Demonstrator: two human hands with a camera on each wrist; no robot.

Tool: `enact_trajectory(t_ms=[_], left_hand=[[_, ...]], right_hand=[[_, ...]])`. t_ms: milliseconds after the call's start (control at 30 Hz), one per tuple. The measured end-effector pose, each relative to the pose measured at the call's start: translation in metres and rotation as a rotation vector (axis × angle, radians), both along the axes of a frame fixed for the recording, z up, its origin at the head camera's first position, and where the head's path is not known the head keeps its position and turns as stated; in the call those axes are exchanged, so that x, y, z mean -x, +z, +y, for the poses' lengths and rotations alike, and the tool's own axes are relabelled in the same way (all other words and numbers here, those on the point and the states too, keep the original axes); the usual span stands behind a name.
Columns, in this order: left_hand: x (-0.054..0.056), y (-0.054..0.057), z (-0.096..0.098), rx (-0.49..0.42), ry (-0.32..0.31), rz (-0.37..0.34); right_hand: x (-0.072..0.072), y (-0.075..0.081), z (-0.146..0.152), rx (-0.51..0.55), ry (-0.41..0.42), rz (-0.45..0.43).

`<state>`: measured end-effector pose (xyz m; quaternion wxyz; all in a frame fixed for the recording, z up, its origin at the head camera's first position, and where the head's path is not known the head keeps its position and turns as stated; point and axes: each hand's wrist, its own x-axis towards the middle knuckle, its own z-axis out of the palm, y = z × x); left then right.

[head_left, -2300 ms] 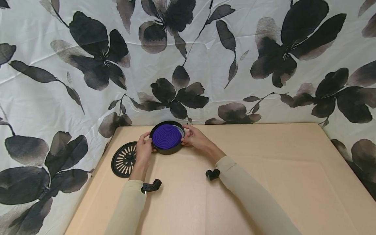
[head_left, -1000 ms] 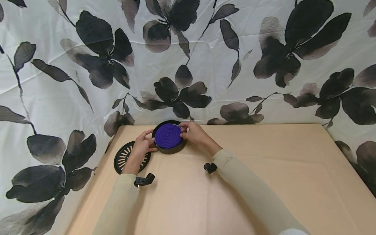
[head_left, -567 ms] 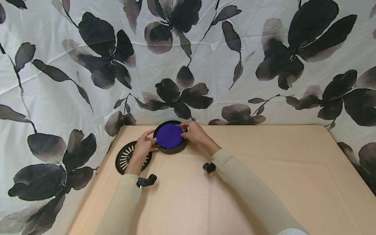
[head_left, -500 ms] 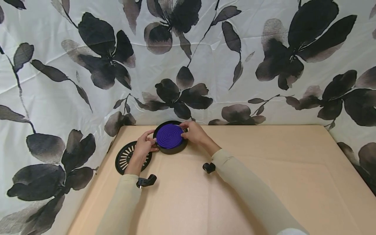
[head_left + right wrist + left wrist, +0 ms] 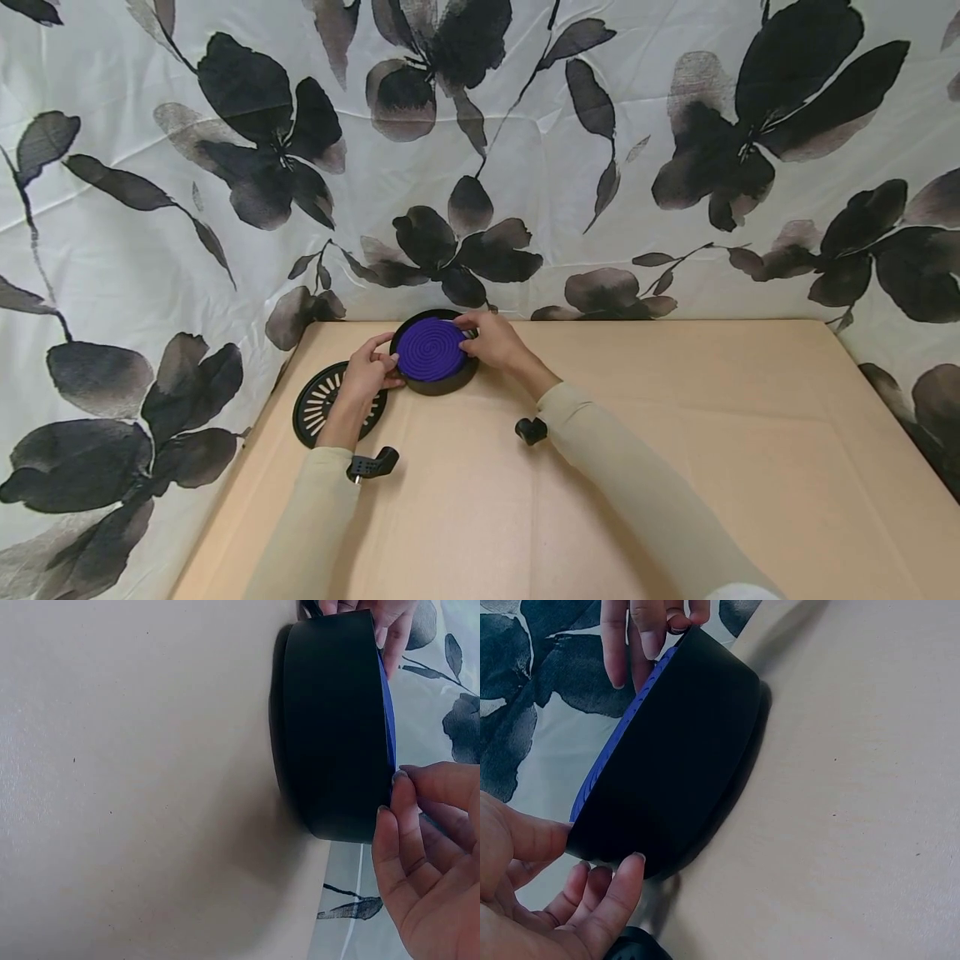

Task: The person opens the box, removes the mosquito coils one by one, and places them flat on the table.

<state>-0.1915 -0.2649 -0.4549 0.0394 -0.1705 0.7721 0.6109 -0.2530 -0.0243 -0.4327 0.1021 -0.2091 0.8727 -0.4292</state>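
A purple disc with a spiral pattern (image 5: pixel 431 350), like a silicone coaster, sits in the mouth of a round black holder (image 5: pixel 441 387) near the table's far edge. With thumb and fingers my left hand (image 5: pixel 363 375) grips the holder's left side. My right hand (image 5: pixel 495 342) pinches the disc's right edge at the rim. In the right wrist view, a thin strip of the purple disc (image 5: pixel 389 720) stands out past the black wall (image 5: pixel 330 727), beside the right fingertips (image 5: pixel 401 780). Left of the holder lies a black slotted disc (image 5: pixel 309 406), partly hidden under my left forearm.
The light wooden table (image 5: pixel 675 433) stretches to the right and toward me. Behind it hangs a white cloth (image 5: pixel 570 183) with dark flowers. A black wrist camera (image 5: pixel 373 462) is strapped at the left sleeve, another black one (image 5: pixel 531 430) at the right.
My right hand has shifted from the holder's outer rim onto the purple disc's edge. The grey gap at the disc's right is no longer seen. Within the last second, almost nothing differs.
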Motion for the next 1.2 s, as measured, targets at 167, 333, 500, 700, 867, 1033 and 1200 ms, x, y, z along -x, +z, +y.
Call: enact_trajectory(t_ms=[167,333,500,700,867,1033,1200], left_hand=[[-0.001,0.001,0.0,-0.003,0.003,-0.003],[0.0,0.0,0.001,0.009,0.011,-0.004],[0.0,0.0,0.002,0.014,0.011,0.0],[-0.001,0.0,0.002,0.006,0.003,0.003],[-0.001,0.001,0.001,-0.013,-0.004,0.0],[0.0,0.001,0.001,-0.007,0.005,-0.009],[0.0,0.0,0.001,0.004,0.002,-0.007]], right_hand=[[-0.003,0.002,-0.002,-0.033,0.002,0.02],[-0.004,0.001,-0.003,-0.013,0.004,0.007],[-0.001,-0.002,-0.004,0.03,0.001,0.025],[0.001,-0.006,-0.003,0.085,0.006,0.05],[0.003,-0.009,-0.004,0.202,0.006,-0.001],[0.0,-0.007,-0.007,0.286,-0.024,-0.075],[-0.001,-0.007,-0.01,0.307,-0.027,-0.137]])
